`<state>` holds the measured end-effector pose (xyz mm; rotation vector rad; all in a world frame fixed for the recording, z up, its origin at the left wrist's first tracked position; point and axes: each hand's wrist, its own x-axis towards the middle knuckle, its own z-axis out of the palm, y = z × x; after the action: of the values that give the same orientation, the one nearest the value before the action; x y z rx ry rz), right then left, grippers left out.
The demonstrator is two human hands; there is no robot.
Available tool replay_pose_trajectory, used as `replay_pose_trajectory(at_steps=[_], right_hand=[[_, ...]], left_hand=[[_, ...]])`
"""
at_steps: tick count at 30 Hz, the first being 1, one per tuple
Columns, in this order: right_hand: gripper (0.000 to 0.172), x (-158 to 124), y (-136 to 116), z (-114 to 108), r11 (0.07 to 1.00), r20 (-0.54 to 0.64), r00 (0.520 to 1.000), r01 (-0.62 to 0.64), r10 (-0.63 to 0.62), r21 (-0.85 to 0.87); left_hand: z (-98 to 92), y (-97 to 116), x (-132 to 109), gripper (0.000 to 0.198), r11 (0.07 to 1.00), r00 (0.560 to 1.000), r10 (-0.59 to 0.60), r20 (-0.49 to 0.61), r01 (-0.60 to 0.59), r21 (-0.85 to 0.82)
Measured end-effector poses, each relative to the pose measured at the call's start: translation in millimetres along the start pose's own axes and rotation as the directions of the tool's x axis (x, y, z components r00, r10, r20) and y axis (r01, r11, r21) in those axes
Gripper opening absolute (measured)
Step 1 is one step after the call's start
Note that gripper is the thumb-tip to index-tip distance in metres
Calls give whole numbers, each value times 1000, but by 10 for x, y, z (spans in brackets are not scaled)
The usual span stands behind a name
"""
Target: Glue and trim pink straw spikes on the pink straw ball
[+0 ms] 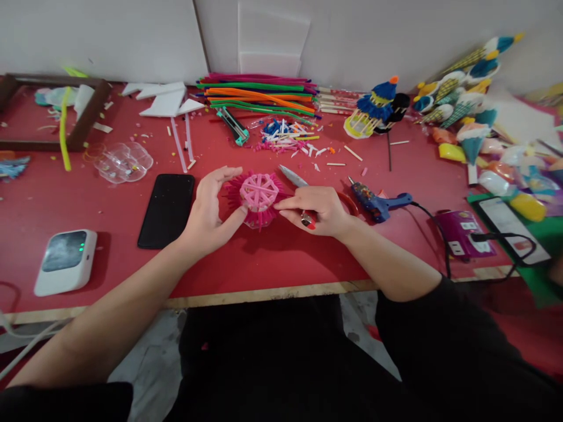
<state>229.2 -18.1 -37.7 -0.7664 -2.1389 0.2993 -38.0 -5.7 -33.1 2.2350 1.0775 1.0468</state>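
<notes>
A round pink craft piece (259, 196) with a spoked top and a fringe of magenta bristles sits on the red table (132, 269). My left hand (213, 205) cups its left side, thumb and fingers curled around it. My right hand (314, 210) touches its right side with the fingertips and holds a pair of scissors (295, 177), whose grey blades stick out behind the piece and whose red handle loops around my fingers.
A black phone (166, 209) lies left of my hands and a white device (65, 261) near the front edge. A blue glue gun (378, 202), its cable and a purple plug box (461, 233) lie right. Pipe cleaners (259, 94), cut scraps and finished toys (461, 94) fill the back.
</notes>
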Motion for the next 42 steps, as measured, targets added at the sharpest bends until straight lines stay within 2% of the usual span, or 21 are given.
replay_pose_trajectory(at_steps=[4, 8, 14, 18, 21, 24, 27, 29, 32, 34, 36, 39, 42], right_hand=[[15, -3, 0, 3, 1000, 3, 1000, -9, 9, 8], [14, -2, -7, 8, 999, -9, 1000, 12, -12, 45], [14, -5, -14, -12, 994, 18, 998, -60, 59, 96], [10, -17, -34, -42, 988, -41, 990, -129, 132, 82], [10, -25, -44, -48, 970, -111, 963, -241, 244, 45], [23, -37, 17, -51, 901, -195, 886, -433, 420, -26], [34, -59, 177, -86, 840, -283, 829, -529, 482, -121], [34, -80, 309, -132, 820, -299, 826, -542, 478, -185], [34, -107, 473, -210, 802, -257, 830, -550, 494, -234], [34, -117, 545, -257, 794, -229, 831, -554, 508, -249], [33, -121, 593, -299, 788, -234, 834, -550, 500, -275], [34, -133, 648, -341, 759, -279, 837, -545, 471, -355], [37, -163, 686, -315, 717, -241, 838, -545, 490, -434]], left_hand=[[-2, 5, -2, 59, 999, 999, -26, 21, 25, 48], [3, 6, 4, 59, 997, 1000, -2, 21, 0, 71], [-10, 15, 8, 57, 995, 999, -25, 29, 22, 100], [-58, 30, 6, 57, 1000, 999, 11, 50, -11, 11], [-91, 56, 17, 69, 998, 992, 59, 112, -56, -29], [-106, 87, 29, 72, 998, 988, 59, 145, -57, -16], [-114, 116, 22, 66, 997, 995, 34, 89, -40, 66], [-122, 140, 5, 59, 993, 1000, 12, 26, -15, 117], [-133, 169, -22, 44, 989, 995, -25, -99, 39, 141], [-137, 162, -24, 33, 989, 981, -61, -183, 84, 118], [-136, 124, -8, 29, 991, 971, -98, -216, 116, 72], [-120, 50, 39, 37, 987, 979, -163, -124, 161, -26], [-83, 27, 73, 47, 956, 966, -259, 23, 259, -138]])
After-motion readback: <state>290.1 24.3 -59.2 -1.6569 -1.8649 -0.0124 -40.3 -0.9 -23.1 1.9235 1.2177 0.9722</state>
